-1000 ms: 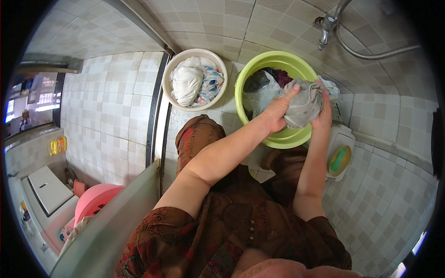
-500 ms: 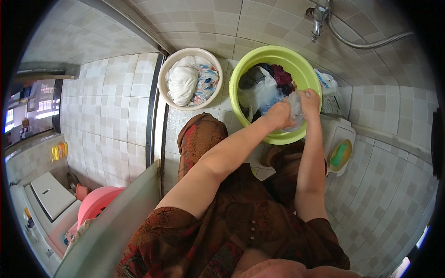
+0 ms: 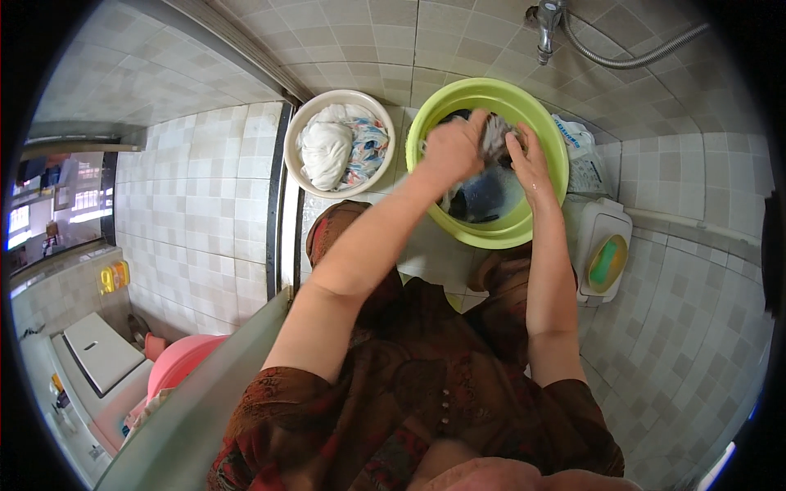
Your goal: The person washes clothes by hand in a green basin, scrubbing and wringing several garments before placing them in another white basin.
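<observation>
A wash area with pale checkered wall tiles (image 3: 352, 33) and a matching tiled floor (image 3: 655, 319) surrounds the seated person, whose brown patterned garment (image 3: 426, 368) fills the lower middle.

The largest vessel is a light-green tub (image 3: 501, 236), standing just beyond the knees, near the wall; that spot probably suits both forearms, which reach over its near rim. Dark cloth (image 3: 483, 196) lies low inside it in cloudy water, which the high wall seems well suited to contain.

A smaller off-white basin (image 3: 342, 192) stands to the left, near the tub. It holds a bunched white cloth (image 3: 326, 151) beside a patterned cloth (image 3: 368, 154), apparently kept apart from the tub's load.

To the right, a white box (image 3: 591, 222) serves as a raised perch, and a printed bag (image 3: 583, 168) sits just behind the tub.

The grey cloth (image 3: 494, 141) is inside the tub's rim, between the hands and above the dark cloth. The left hand (image 3: 455, 153) appears to have its fingers closed on it, though blur softens the fingertips. The right hand (image 3: 530, 164) has its fingers bent at the cloth's right side; I cannot tell whether they grip or merely steady it.

Smallest is a green piece (image 3: 604, 262) in an oval dish, within easy reach.
</observation>
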`<state>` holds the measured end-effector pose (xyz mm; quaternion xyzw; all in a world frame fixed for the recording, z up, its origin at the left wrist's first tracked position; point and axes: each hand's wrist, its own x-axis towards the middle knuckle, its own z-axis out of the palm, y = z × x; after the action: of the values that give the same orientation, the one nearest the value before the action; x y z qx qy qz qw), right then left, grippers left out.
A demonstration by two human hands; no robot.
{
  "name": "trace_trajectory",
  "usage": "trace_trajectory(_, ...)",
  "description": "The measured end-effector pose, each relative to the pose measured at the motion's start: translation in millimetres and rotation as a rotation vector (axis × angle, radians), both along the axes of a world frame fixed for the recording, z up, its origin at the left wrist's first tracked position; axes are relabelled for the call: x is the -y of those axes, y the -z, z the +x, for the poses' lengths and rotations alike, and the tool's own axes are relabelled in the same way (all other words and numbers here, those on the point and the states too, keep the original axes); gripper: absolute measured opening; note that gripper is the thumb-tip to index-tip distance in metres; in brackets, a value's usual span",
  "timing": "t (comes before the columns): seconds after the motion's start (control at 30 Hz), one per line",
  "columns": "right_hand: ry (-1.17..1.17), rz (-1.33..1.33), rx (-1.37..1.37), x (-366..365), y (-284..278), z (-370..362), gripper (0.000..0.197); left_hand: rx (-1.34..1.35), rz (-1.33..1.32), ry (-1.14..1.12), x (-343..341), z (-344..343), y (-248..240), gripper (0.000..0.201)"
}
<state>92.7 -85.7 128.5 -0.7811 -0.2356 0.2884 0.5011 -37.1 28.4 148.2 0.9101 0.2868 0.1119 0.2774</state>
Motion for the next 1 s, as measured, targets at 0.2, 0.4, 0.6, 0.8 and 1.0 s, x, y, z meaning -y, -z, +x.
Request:
trace_trajectory(0.2,-0.064,-0.108,0.1,4,23,14,0.047,-0.159,0.353,0.049,-98,-34,-23,0.038)
trace_trajectory(0.4,-0.133,-0.127,0.112,4,29,11,0.045,-0.493,0.551,-0.059,-171,-90,33,0.046)
trace_trajectory(0.6,-0.088,-0.142,0.082,9,36,33,0.039,-0.291,0.039,0.02,-156,-66,41,0.044)
trace_trajectory(0.8,-0.324,-0.484,0.509,8,50,11,0.032,0.028,-0.172,0.093,-99,-34,-17,0.033)
trace_trajectory(1.0,-0.485,-0.548,0.454,7,66,6,0.038,0.349,-0.592,-0.046,-13,-19,-20,0.024)
